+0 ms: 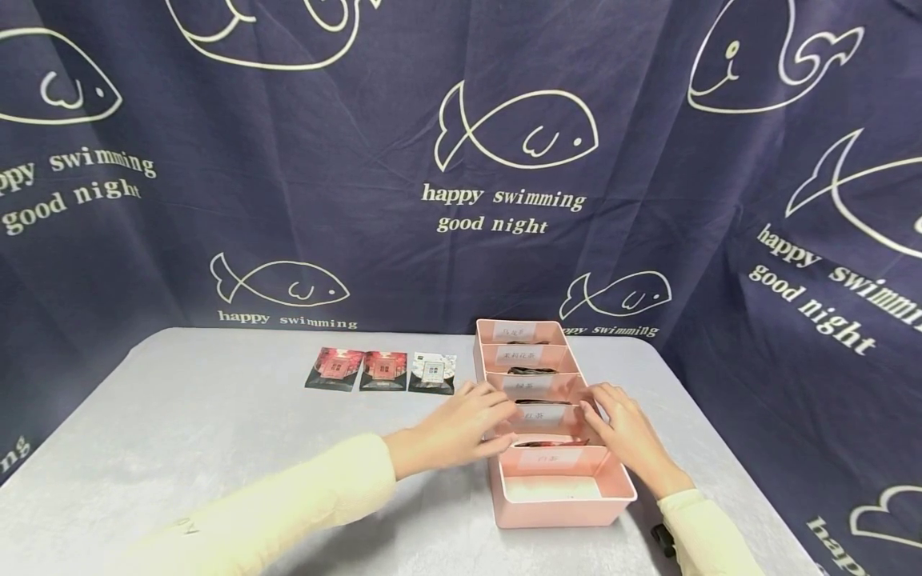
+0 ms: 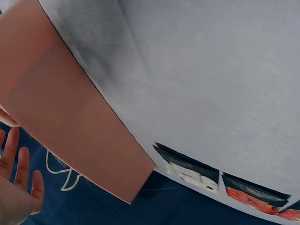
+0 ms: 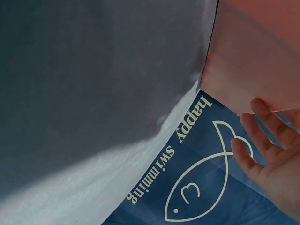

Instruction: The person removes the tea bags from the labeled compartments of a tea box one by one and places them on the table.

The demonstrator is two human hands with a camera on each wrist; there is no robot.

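Observation:
A long pink divided box point(image 1: 565, 514) stands toward the right of the table, with a white paper label on each compartment. Dark sachets point(image 1: 533, 370) poke up in the rear sections, and a red sachet point(image 1: 551, 442) shows just behind the front section. At the left rim is my left hand point(image 1: 454, 428), fingers reaching over the edge. My right hand point(image 1: 634, 432) is at the opposite rim, its fingertips near the edge. Both wrist views show loosely extended fingers beside the box's pink side wall point(image 2: 70, 108); neither hand visibly holds a sachet.
Left of the box lie two red-and-black sachets point(image 1: 384, 371) and one white-and-black sachet point(image 1: 433, 373) in a row. They rest on a grey-white table point(image 1: 216, 432). A dark blue curtain point(image 1: 374, 176) with fish drawings hangs behind and at the sides.

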